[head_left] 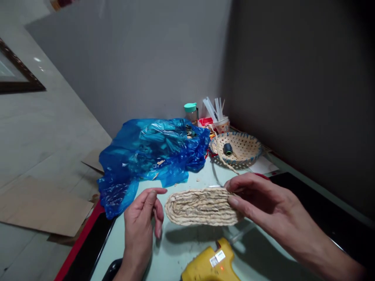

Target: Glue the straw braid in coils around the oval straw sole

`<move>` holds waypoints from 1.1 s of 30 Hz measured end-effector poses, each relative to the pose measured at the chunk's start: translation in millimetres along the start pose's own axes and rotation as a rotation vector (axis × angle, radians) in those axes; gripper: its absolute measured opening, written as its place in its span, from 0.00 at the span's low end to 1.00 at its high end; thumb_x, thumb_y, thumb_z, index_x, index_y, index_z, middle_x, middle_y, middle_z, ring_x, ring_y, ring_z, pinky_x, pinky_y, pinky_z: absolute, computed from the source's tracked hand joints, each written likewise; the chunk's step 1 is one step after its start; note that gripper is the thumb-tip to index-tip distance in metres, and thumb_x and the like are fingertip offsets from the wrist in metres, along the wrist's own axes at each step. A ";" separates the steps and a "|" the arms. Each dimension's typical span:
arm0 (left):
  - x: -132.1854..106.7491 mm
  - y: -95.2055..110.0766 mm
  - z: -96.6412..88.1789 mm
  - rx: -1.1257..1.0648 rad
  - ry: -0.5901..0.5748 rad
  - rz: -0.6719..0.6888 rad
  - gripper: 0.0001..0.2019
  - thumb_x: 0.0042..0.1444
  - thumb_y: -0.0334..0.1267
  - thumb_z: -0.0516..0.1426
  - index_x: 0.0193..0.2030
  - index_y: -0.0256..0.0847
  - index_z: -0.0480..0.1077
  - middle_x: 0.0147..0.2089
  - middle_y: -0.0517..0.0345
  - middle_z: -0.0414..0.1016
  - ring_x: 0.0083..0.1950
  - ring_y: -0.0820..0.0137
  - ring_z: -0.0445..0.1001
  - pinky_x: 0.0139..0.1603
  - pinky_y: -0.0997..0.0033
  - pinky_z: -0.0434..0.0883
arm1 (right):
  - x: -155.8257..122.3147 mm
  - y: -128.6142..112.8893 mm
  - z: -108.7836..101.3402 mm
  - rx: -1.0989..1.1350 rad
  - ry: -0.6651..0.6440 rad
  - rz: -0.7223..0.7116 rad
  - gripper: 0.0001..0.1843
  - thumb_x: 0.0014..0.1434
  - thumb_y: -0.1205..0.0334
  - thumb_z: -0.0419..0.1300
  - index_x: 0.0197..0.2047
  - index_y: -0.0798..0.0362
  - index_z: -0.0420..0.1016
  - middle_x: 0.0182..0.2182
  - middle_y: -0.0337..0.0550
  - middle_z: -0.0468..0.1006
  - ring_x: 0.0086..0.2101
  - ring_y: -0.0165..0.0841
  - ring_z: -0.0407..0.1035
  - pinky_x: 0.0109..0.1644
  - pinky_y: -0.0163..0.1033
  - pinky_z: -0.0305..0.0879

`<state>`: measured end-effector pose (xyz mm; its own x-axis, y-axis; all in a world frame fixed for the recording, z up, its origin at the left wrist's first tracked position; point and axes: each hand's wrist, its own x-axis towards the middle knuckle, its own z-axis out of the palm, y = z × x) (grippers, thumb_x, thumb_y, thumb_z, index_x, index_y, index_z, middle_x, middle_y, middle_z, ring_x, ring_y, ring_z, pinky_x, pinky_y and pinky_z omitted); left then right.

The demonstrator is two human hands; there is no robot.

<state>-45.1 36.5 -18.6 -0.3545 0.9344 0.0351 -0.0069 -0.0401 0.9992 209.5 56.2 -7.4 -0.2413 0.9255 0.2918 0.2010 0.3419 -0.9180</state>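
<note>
Two hands only, head view. Pinches the right end of a woven mat (202, 207) with the right hand (263, 199), fingers together on top, thumb apparently beneath; holds it just above the table (263, 257), between both hands. Hovers the left hand (140, 222) just beside the other end, fingers loosely curled, clamped on nothing. Risks a burnt finger or scorched weave from the glue gun (212, 265) lying near below, its small light seemingly on. Cannot see the gun's grip, cut off at the frame edge, nor the blue bag (149, 152) contents.
</note>
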 end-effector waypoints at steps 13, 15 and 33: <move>-10.8 -15.2 13.5 -0.034 -0.201 -0.196 0.25 0.47 0.61 0.70 0.27 0.37 0.78 0.17 0.57 0.74 0.13 0.76 0.65 0.15 0.77 0.62 | -2.6 6.3 13.7 0.047 0.237 -0.189 0.02 0.64 0.63 0.64 0.40 0.51 0.77 0.34 0.37 0.78 0.32 0.24 0.75 0.36 0.23 0.75; -19.3 -9.2 20.1 -0.195 -0.223 -0.154 0.20 0.49 0.52 0.72 0.40 0.37 0.82 0.31 0.51 0.83 0.27 0.69 0.78 0.31 0.71 0.76 | -2.8 7.5 16.5 0.047 0.257 -0.216 0.01 0.65 0.64 0.63 0.41 0.50 0.77 0.35 0.36 0.78 0.33 0.24 0.76 0.37 0.24 0.75; -46.9 -14.9 36.9 -0.652 -0.283 -0.348 0.26 0.56 0.36 0.69 0.62 0.46 0.76 0.55 0.51 0.83 0.64 0.53 0.76 0.69 0.51 0.69 | -17.9 11.2 50.2 -0.041 0.201 -0.298 0.09 0.67 0.69 0.62 0.47 0.45 0.73 0.42 0.35 0.78 0.42 0.25 0.75 0.42 0.25 0.75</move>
<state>6.1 6.3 -34.4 0.0194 0.9825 -0.1854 -0.6516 0.1531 0.7429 168.4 35.4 -36.4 -0.1049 0.7961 0.5960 0.1891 0.6044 -0.7740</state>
